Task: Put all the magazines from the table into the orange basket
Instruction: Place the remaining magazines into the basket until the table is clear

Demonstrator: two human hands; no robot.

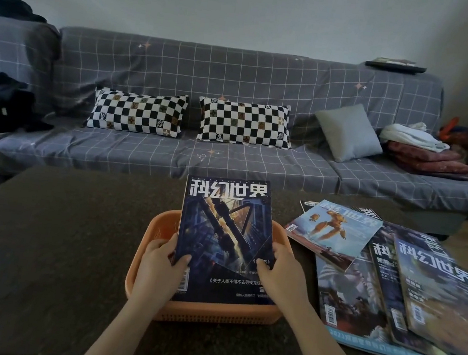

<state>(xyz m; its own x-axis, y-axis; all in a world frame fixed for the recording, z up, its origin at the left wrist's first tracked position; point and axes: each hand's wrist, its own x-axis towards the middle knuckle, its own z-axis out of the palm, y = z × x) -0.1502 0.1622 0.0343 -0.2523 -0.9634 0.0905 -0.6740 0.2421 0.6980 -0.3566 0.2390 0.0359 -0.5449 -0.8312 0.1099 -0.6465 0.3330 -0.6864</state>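
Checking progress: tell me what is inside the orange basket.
One dark blue magazine, tilted, held by the left hand and right hand, stands in the orange basket. It covers the basket floor, so anything beneath is unseen.

Dark blue magazine [224,236] tilted in the orange basket [159,227], top edge sticking out; more magazines [409,289] fanned overlapping just right of it.

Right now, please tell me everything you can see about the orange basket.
The orange basket looks like plastic, rectangular with rounded corners and small slots in its near wall. It stands upright on the dark table, left of the spread magazines. A dark blue magazine lies in it, its far end sticking out over the rim. The left hand and right hand hold that magazine.
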